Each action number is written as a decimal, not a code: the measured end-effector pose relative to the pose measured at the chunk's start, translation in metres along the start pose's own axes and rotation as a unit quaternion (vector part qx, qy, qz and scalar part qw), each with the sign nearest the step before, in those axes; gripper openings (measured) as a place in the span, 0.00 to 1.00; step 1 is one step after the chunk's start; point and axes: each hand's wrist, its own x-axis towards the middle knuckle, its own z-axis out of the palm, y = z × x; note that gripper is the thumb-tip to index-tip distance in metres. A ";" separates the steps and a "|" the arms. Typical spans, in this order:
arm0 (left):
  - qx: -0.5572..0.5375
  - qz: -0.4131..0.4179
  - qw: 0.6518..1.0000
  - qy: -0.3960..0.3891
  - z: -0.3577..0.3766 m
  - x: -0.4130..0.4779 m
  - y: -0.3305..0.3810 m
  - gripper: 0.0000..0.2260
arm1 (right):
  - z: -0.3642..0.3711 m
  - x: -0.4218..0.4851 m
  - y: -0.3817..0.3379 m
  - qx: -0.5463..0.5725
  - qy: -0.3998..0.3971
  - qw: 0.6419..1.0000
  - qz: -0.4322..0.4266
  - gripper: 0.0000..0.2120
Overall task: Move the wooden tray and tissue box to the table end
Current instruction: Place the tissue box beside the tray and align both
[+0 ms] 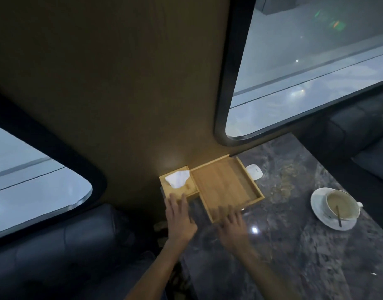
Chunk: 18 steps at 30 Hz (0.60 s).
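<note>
Shallow wooden tray; white-tufted tissue box beside it, seemingly touching.

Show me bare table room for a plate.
Bare marble lies between the wooden tray and the saucer, and across the near stretch of table. Crowded at the wall end: tissue box, tray, small white device, with the left hand and right hand there.

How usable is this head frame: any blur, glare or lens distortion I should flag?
Head view: dim overall; both hands smear with motion, the right hand more than the left hand; the wooden tray and tissue box read fairly sharp; a small glare spot sits on the table; the window frame bows from wide-angle distortion.
</note>
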 end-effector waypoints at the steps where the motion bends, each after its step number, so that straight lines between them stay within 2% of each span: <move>1: 0.024 0.005 1.000 -0.005 0.002 -0.005 0.001 0.37 | -0.004 -0.004 -0.020 -0.065 -0.050 0.996 -0.044 0.29; 4: 0.062 -0.006 0.998 -0.020 0.002 0.000 -0.005 0.36 | -0.006 0.000 -0.060 -0.174 -0.037 0.968 -0.176 0.32; 5: 0.064 -0.009 0.997 -0.032 0.001 0.002 -0.007 0.36 | -0.007 0.007 -0.069 -0.194 -0.059 0.962 -0.184 0.32; 8: 0.016 -0.018 0.997 -0.070 -0.002 0.002 -0.009 0.38 | -0.005 0.023 -0.082 -0.241 -0.115 0.947 -0.177 0.33; 11: 0.001 -0.020 0.996 -0.082 -0.005 0.006 -0.007 0.41 | -0.006 0.036 -0.082 -0.232 -0.158 0.949 -0.146 0.32; 15: -0.033 -0.034 0.996 -0.075 -0.013 0.009 -0.005 0.40 | -0.012 0.041 -0.097 -0.153 -0.127 0.977 -0.081 0.31; 18: -0.047 -0.036 0.998 -0.026 -0.013 0.010 -0.013 0.36 | -0.015 0.032 -0.112 -0.137 -0.091 0.980 -0.115 0.35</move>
